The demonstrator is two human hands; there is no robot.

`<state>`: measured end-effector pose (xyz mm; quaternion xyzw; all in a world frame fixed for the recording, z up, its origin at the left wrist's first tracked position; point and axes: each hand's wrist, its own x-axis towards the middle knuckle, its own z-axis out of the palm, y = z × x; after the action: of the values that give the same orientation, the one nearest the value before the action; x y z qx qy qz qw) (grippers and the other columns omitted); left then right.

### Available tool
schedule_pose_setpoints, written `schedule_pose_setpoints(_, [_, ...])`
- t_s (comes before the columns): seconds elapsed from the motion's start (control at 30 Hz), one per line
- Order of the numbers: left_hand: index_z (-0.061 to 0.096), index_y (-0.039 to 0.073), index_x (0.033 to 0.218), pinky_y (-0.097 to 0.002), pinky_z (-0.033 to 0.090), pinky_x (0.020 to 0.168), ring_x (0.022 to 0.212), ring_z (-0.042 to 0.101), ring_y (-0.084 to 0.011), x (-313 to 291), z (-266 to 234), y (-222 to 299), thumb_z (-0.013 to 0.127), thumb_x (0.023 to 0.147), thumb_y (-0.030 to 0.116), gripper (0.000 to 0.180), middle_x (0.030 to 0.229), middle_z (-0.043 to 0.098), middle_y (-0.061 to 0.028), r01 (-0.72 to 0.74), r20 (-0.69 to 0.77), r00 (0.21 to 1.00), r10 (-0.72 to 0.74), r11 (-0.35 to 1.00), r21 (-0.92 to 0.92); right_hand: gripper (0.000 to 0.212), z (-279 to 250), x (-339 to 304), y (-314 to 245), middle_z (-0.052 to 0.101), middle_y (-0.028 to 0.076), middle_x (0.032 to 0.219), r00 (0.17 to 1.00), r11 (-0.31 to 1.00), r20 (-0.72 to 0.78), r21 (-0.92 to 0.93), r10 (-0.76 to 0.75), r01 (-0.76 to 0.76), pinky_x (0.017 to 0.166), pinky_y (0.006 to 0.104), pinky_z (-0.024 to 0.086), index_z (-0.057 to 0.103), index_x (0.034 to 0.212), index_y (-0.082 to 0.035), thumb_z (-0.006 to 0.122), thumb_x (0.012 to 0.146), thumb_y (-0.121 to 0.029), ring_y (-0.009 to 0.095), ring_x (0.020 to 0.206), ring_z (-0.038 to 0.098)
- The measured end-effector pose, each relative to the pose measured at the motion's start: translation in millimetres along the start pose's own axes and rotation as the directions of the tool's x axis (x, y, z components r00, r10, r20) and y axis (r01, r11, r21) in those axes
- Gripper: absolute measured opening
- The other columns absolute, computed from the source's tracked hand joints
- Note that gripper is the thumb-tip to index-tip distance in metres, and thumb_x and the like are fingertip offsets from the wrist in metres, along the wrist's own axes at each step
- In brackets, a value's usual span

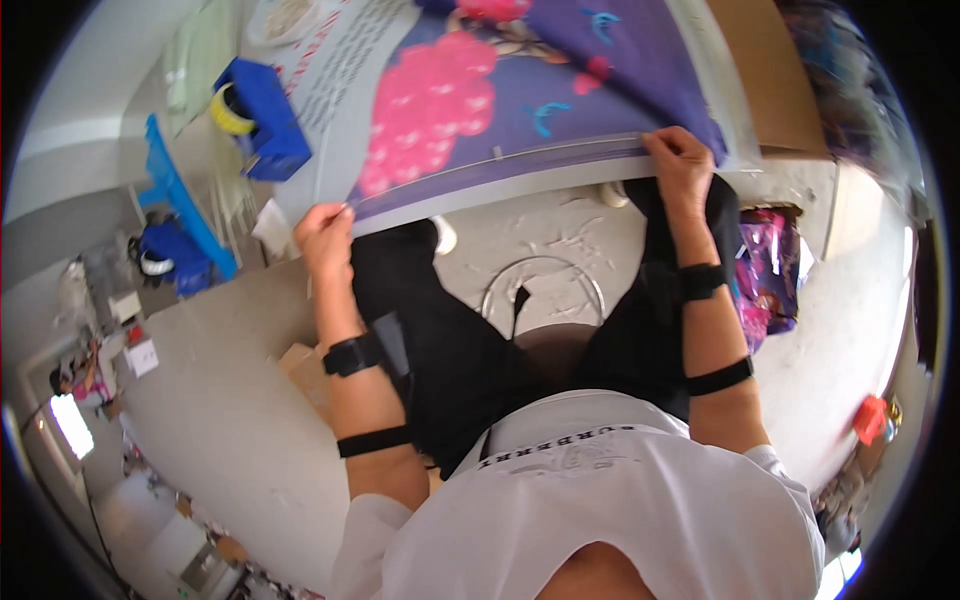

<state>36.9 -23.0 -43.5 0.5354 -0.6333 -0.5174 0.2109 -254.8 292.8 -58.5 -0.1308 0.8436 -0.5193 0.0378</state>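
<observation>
A purple printed plastic sheet [620, 115] with pink clusters and light blue marks lies over the table before me, its near edge a straight band along the table's front. At the left end of this edge, my left hand [326, 245] is closed, thumb and fingers pinching the sheet's corner. My right hand [684, 170] pinches the same edge near its right end, fingers bent together. Between the hands the edge looks stretched fairly straight. Farther back, a darker purple fold runs diagonally across the sheet. Whether the sheet is one layer or a bag, I cannot tell.
Left of the sheet stands a blue tape dispenser [275, 125] with a yellow roll. A blue plastic frame [190, 205] is farther left. Cardboard [765, 75] borders the table's right side. A box of purple packages [768, 265] sits on the floor by my right leg.
</observation>
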Motion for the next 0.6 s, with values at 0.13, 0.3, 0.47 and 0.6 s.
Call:
schedule_pose_setpoints(0.13, [0.064, -0.002, 0.075, -0.0251, 0.043, 0.057, 0.06, 0.052, -0.0103, 5.1, 9.6, -2.0, 0.066, 0.072, 0.001, 0.004, 0.064, 0.057, -0.0022, -0.1, -0.08, 0.99, 0.114, 0.981, 0.164, 0.013, 0.2, 1.1, -4.3, 0.056, 0.0, 0.057, 1.0, 0.998, -0.001, -0.064, 0.02, -0.02, 0.053, 0.0227, 0.039, 0.065, 0.073, -0.001, 0.069, 0.073, -0.014, 0.006, 0.055, 0.048])
schedule_pose_setpoints(0.3, [0.065, -0.001, 0.075, -0.0276, 0.044, 0.059, 0.059, 0.053, -0.0128, 4.1, 15.0, 4.3, 0.067, 0.072, 0.003, 0.006, 0.063, 0.059, -0.005, -0.077, -0.123, 0.985, 0.119, 0.95, 0.303, 0.015, 1.3, 1.7, -6.9, 0.058, 0.001, 0.058, 1.0, 0.988, 0.004, -0.153, 0.026, -0.025, 0.054, 0.0241, 0.041, 0.066, 0.074, -0.003, 0.069, 0.073, -0.017, 0.007, 0.055, 0.05])
schedule_pose_setpoints(0.47, [0.065, -0.001, 0.075, -0.0282, 0.046, 0.061, 0.06, 0.056, -0.0143, 11.9, 17.7, -6.1, 0.068, 0.071, 0.004, 0.008, 0.064, 0.061, -0.0063, -0.194, -0.078, 0.969, 0.236, 0.915, 0.353, 0.016, -2.6, 6.3, -1.6, 0.056, 0.003, 0.057, 1.0, 0.983, 0.01, -0.181, 0.028, -0.026, 0.053, 0.0259, 0.041, 0.065, 0.073, -0.003, 0.069, 0.072, -0.018, 0.01, 0.053, 0.05])
schedule_pose_setpoints(0.6, [0.065, -0.001, 0.074, -0.0281, 0.046, 0.061, 0.06, 0.055, -0.0133, 16.4, 6.9, -15.2, 0.069, 0.071, 0.006, 0.008, 0.063, 0.06, -0.0058, -0.181, -0.074, 0.972, 0.222, 0.913, 0.367, 0.016, 4.5, 5.0, -4.8, 0.057, 0.005, 0.056, 0.999, 0.974, 0.016, -0.225, 0.037, -0.033, 0.052, 0.0292, 0.042, 0.065, 0.072, -0.004, 0.07, 0.07, -0.02, 0.013, 0.052, 0.052])
